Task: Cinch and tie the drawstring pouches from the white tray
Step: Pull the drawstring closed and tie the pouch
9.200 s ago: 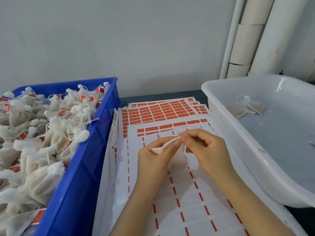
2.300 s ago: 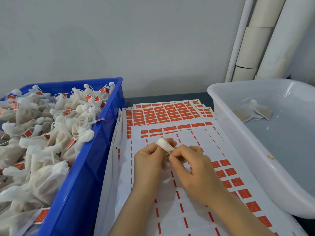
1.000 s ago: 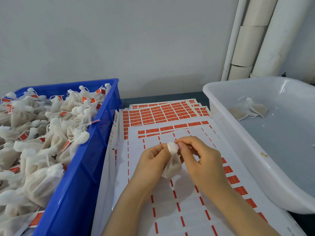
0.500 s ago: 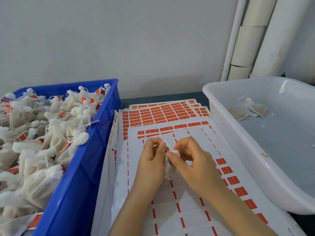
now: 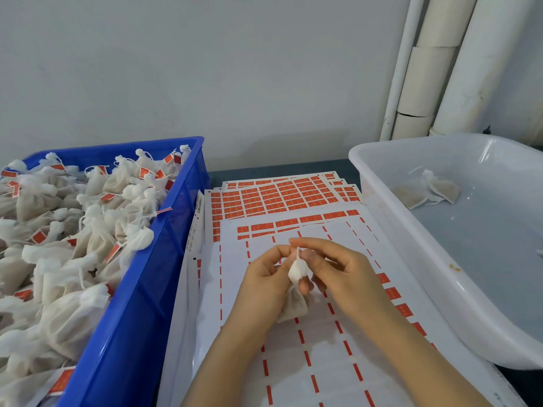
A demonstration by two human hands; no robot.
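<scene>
Pouch sits mid label sheets, neck cinched, left hand gripping it, right hand pinching its string (knot likely unfinished). 2 pouches remain at the white tray's far edge; the blue crate looks full of tied ones.

At the left of the frame the blue plastic crate held off-white mesh pouches flecked with orange-red paper tags. The white paper label sheets at centre carried rows of orange-red rectangles and dashes. The small drawstring pouch was pale beige, its gathered top white. At right, the translucent white plastic tray looked greyish inside
</scene>
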